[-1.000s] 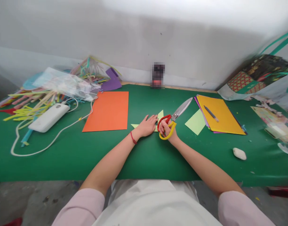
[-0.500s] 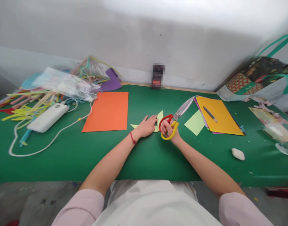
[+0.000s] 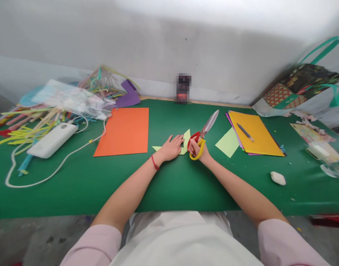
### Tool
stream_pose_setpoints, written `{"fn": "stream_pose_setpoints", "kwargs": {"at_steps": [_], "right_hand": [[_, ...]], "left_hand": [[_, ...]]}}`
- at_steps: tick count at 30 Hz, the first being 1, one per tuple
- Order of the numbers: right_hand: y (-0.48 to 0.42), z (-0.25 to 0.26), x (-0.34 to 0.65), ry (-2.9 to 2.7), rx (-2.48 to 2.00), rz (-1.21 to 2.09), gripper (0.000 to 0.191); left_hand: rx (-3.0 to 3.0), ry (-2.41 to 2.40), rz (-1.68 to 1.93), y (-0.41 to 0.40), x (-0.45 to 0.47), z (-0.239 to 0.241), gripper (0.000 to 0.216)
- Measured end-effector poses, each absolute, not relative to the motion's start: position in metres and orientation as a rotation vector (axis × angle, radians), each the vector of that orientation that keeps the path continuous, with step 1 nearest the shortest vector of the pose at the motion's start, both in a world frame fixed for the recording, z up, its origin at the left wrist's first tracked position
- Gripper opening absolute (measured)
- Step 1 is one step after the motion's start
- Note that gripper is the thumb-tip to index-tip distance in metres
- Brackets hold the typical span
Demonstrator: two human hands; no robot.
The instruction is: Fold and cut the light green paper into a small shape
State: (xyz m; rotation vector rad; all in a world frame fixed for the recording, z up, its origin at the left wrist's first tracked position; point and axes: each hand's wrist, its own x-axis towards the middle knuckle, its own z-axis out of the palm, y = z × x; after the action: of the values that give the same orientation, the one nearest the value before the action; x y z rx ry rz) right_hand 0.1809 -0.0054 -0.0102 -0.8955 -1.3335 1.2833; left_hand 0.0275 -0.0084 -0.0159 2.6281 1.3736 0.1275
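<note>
My left hand point(image 3: 171, 147) lies flat with its fingers stretched out, pressing on a light green piece of paper point(image 3: 187, 136) on the table. Pointed parts of this paper show on either side of the hand; the middle is covered. Close by on the right, my right hand point(image 3: 196, 148) is closed around the handles of a pair of scissors point(image 3: 209, 125). One handle is red, the other yellow. The blades are together and point up and to the right, away from my body. The right fingers are beside the paper's right edge; whether they touch it I cannot tell.
Orange paper point(image 3: 125, 131) lies on the green table point(image 3: 169, 188) to the left. Beyond it are a white power bank point(image 3: 53, 140) with a cable and many coloured strips. To the right are a light green sheet point(image 3: 228, 143), yellow paper point(image 3: 259, 138) with a pen point(image 3: 245, 132), and a white case point(image 3: 277, 178).
The scissors have swung a little to the left, their blades now pointing more steeply away from me. My left hand stays flat on the paper. The whole view has shifted slightly.
</note>
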Motion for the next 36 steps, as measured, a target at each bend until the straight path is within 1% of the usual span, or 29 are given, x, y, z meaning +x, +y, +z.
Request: {"fn": "stream_pose_setpoints", "kwargs": {"at_steps": [4,8,13,19,24,29,36], "right_hand": [[-0.005,-0.014,0.18,-1.303,-0.898,1.2,0.043],[0.003,-0.011,0.183,-1.324,-0.923,1.251,0.045],[0.012,-0.006,0.189,-1.304,-0.931,1.228,0.044],[0.009,-0.013,0.186,-1.286,-0.942,1.248,0.043],[0.007,-0.012,0.186,-1.29,-0.973,1.273,0.046],[0.005,-0.014,0.176,-1.297,-0.892,1.278,0.044],[0.012,-0.016,0.161,-1.302,-0.919,1.308,0.046]], "left_hand": [[2.626,1.359,0.137,-0.008,0.027,-0.016,0.046],[2.617,1.381,0.104,-0.008,0.028,-0.015,0.047],[2.607,1.379,0.102,-0.009,0.028,-0.014,0.047],[2.619,1.374,0.12,-0.008,0.027,-0.016,0.047],[2.626,1.371,0.146,-0.008,0.026,-0.017,0.046],[2.62,1.358,0.156,-0.006,0.026,-0.021,0.046],[2.582,1.37,0.184,-0.004,0.024,-0.024,0.044]]}}
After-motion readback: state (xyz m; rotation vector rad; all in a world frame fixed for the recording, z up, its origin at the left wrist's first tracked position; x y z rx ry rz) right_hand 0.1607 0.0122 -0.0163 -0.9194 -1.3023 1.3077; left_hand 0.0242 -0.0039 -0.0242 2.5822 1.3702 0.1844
